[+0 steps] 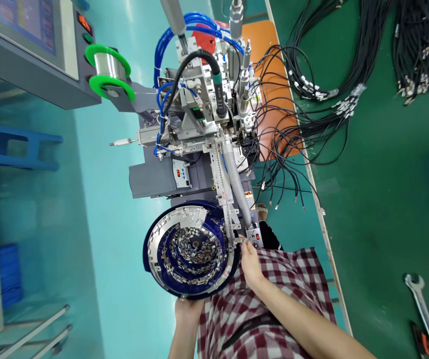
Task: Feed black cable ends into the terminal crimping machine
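Observation:
A dark blue vibratory feeder bowl [190, 288] with a silver spiral track sits in front of me, holding many small metal parts. My left hand [189, 310] is at the bowl's near rim, its fingers hidden beneath the edge. On the bowl's right side, my right hand [250, 262] is closed, with thumb and fingertips at the end of a metal bracket [240, 240]; what lies between them is too small to make out. Just beyond those fingertips is a small control box [254, 236] with a red switch. A straight feed rail [220, 179] runs from the bowl to the machine.
Beyond the bowl stands an automatic machine [199, 109] with blue air hoses and a grey corrugated hose [236, 182]. A solder wire spool [110, 66] is at upper left. Black cables [282, 134] cross an orange board [274, 89]. A wrench [424, 309] lies on the green table [379, 224].

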Action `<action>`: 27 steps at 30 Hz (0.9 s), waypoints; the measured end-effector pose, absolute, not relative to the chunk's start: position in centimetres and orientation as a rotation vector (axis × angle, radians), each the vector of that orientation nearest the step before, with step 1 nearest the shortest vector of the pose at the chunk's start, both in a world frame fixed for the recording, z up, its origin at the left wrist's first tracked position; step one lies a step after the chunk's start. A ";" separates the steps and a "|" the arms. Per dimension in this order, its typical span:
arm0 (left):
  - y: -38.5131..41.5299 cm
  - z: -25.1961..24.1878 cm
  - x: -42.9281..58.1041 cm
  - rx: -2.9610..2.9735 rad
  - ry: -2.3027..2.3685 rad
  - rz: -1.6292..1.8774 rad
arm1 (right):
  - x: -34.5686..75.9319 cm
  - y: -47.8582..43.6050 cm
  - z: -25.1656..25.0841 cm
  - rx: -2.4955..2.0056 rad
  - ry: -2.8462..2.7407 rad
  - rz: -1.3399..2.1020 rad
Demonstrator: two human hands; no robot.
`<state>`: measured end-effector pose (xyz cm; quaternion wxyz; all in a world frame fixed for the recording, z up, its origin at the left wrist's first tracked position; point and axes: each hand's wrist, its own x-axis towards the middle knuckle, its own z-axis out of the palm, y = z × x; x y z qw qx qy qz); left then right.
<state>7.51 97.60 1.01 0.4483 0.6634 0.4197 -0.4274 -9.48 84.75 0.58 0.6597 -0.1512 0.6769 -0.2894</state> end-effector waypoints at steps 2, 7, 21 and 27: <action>97.9 0.8 7.6 1.630 1.038 -1.058 | -9.4 84.9 0.4 -0.351 1.548 -0.650; 98.5 0.2 7.7 1.622 1.020 -1.050 | -9.3 85.2 0.0 -0.388 1.587 -0.629; 98.9 -0.2 8.0 1.635 0.965 -1.094 | -9.5 85.3 -0.2 -0.468 1.588 -0.583; 99.1 -0.5 8.2 1.674 0.958 -1.120 | -9.6 85.3 -0.3 -0.489 1.590 -0.557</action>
